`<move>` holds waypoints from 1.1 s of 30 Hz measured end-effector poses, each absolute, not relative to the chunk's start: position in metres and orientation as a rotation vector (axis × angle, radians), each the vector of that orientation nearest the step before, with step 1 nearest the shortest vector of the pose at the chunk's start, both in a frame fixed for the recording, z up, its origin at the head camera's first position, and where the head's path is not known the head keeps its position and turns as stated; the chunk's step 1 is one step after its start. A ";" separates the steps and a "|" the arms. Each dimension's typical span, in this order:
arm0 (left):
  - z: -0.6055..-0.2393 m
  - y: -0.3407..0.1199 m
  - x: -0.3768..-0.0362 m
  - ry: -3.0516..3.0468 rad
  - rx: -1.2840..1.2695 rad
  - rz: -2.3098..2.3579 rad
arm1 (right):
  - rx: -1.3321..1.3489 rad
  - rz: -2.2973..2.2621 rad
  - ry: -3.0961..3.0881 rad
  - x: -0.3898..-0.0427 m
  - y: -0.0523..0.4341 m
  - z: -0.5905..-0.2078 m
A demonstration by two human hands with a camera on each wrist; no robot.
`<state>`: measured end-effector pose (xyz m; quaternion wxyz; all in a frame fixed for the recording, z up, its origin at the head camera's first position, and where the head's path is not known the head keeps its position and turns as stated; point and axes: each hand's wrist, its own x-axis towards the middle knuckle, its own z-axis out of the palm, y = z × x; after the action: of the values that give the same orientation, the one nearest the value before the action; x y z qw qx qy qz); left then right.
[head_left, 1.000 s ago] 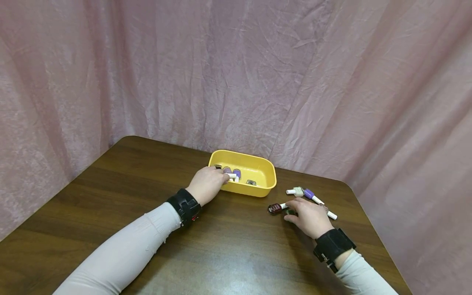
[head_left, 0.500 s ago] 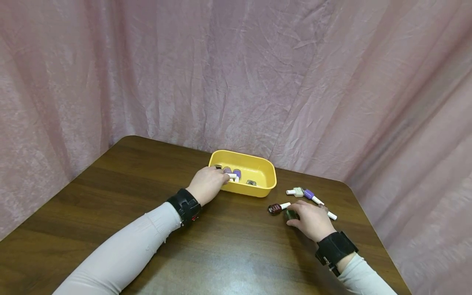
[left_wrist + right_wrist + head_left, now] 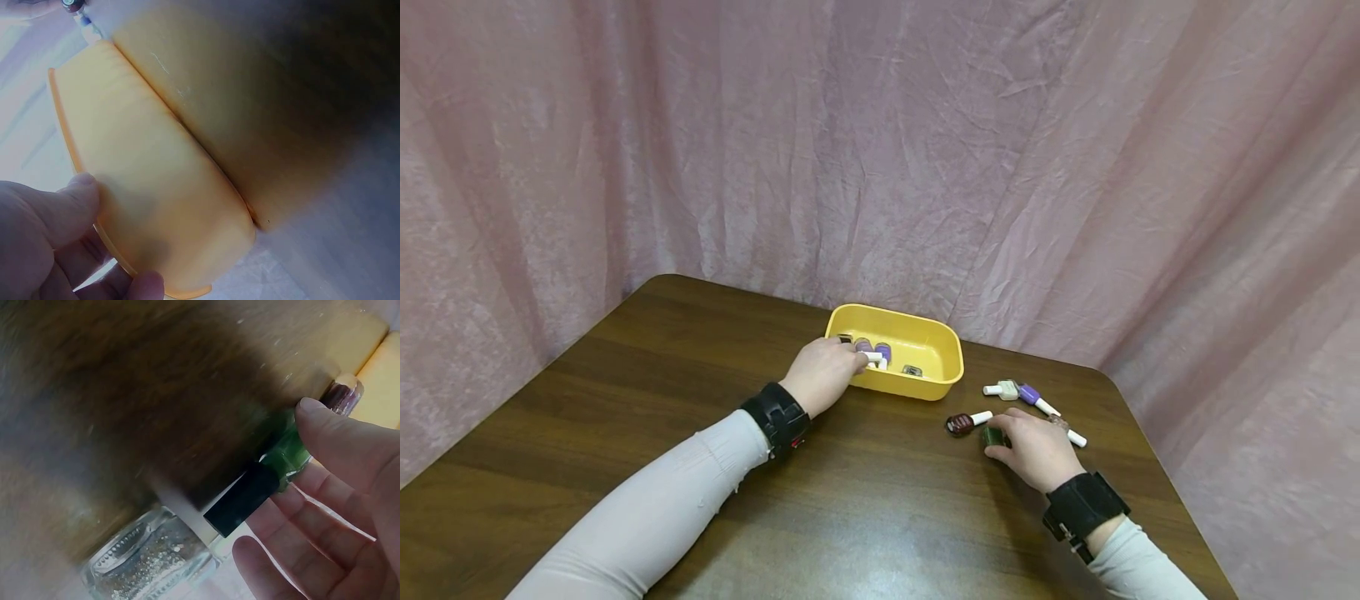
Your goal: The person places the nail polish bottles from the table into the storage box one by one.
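Pinching a green bottle [image 3: 287, 456], gripping a bin [image 3: 904, 387]
The right hand [image 3: 1037, 446] clamps the bottle with thumb and fingers; the left hand [image 3: 822, 375] clasps the bin's near rim.

Downward head view — 2 wrist closeups (sharing tub [image 3: 901, 384]).

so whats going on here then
A person's left grip holds the near rim of a yellow tub with several small bottles inside. The right grip holds a green bottle; whether it is lifted is hard to tell. A dark red bottle, a pale bottle, a purple bottle and a glittery bottle lie nearby on the table.
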<state>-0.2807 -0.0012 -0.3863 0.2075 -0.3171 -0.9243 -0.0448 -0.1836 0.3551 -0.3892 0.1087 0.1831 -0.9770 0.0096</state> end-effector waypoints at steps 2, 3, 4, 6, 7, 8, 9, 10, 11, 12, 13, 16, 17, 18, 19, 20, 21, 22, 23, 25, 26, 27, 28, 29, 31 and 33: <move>-0.386 -0.001 -0.280 -2.572 -0.882 -0.127 | 0.535 0.021 -2.878 -0.184 0.355 -0.389; -0.386 -0.001 -0.280 -2.571 -0.882 -0.127 | 0.534 0.016 -2.880 -0.184 0.355 -0.389; -0.386 -0.001 -0.280 -2.570 -0.882 -0.127 | 0.533 0.012 -2.881 -0.184 0.355 -0.389; -0.386 -0.002 -0.279 -2.557 -0.885 -0.127 | 0.531 0.006 -2.884 -0.185 0.355 -0.389; -0.387 -0.002 -0.279 -2.546 -0.888 -0.126 | 0.528 0.002 -2.885 -0.185 0.355 -0.390; -0.387 -0.002 -0.279 -2.535 -0.891 -0.124 | 0.525 -0.001 -2.886 -0.185 0.355 -0.390; -0.387 -0.002 -0.279 -2.522 -0.895 -0.123 | 0.522 -0.004 -2.886 -0.185 0.355 -0.390; -0.388 -0.003 -0.279 -2.509 -0.899 -0.122 | 0.519 -0.008 -2.886 -0.185 0.355 -0.390; -0.388 -0.003 -0.280 -2.497 -0.904 -0.121 | 0.517 -0.012 -2.885 -0.185 0.355 -0.391; -0.388 -0.003 -0.280 -2.487 -0.908 -0.117 | 0.517 -0.014 -2.884 -0.185 0.355 -0.391; -0.389 -0.003 -0.280 -2.483 -0.910 -0.117 | 0.519 -0.014 -2.880 -0.185 0.355 -0.391; -0.390 -0.003 -0.281 -2.474 -0.914 -0.119 | 0.531 -0.004 -2.856 -0.185 0.354 -0.390; -0.390 -0.003 -0.281 -2.471 -0.915 -0.119 | 0.537 0.005 -2.845 -0.186 0.354 -0.389; -0.390 -0.003 -0.281 -2.469 -0.915 -0.120 | 0.544 0.015 -2.833 -0.186 0.354 -0.388; -0.390 -0.003 -0.281 -2.466 -0.914 -0.121 | 0.550 0.023 -2.823 -0.186 0.354 -0.387; -0.390 -0.003 -0.281 -2.465 -0.914 -0.121 | 0.557 0.032 -2.813 -0.186 0.353 -0.387; -0.390 -0.003 -0.281 -2.464 -0.913 -0.121 | 0.563 0.039 -2.805 -0.187 0.353 -0.386; -0.390 -0.003 -0.281 -2.464 -0.913 -0.122 | 0.565 0.046 -2.799 -0.187 0.353 -0.385; -0.389 -0.003 -0.280 -2.463 -0.914 -0.121 | 0.568 0.049 -2.793 -0.187 0.353 -0.384; -0.389 -0.003 -0.280 -2.465 -0.914 -0.122 | 0.574 0.054 -2.782 -0.189 0.352 -0.383; -0.389 -0.003 -0.280 -2.467 -0.914 -0.123 | 0.578 0.056 -2.777 -0.189 0.352 -0.383; -0.388 -0.003 -0.280 -2.469 -0.915 -0.124 | 0.582 0.058 -2.772 -0.190 0.351 -0.382; -0.388 -0.003 -0.280 -2.470 -0.915 -0.125 | 0.587 0.061 -2.768 -0.191 0.351 -0.381; -0.388 -0.003 -0.280 -2.472 -0.915 -0.124 | 0.594 0.064 -2.764 -0.191 0.350 -0.380; -0.389 -0.003 -0.281 -2.477 -0.914 -0.120 | 0.604 0.076 -2.762 -0.193 0.348 -0.378; -0.389 -0.003 -0.281 -2.482 -0.913 -0.117 | 0.612 0.083 -2.758 -0.195 0.346 -0.376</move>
<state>-0.2812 -0.0025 -0.3892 0.2448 -0.3343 -0.9091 -0.0429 -0.1949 0.3463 -0.3760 0.1568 0.2138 -0.9638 0.0288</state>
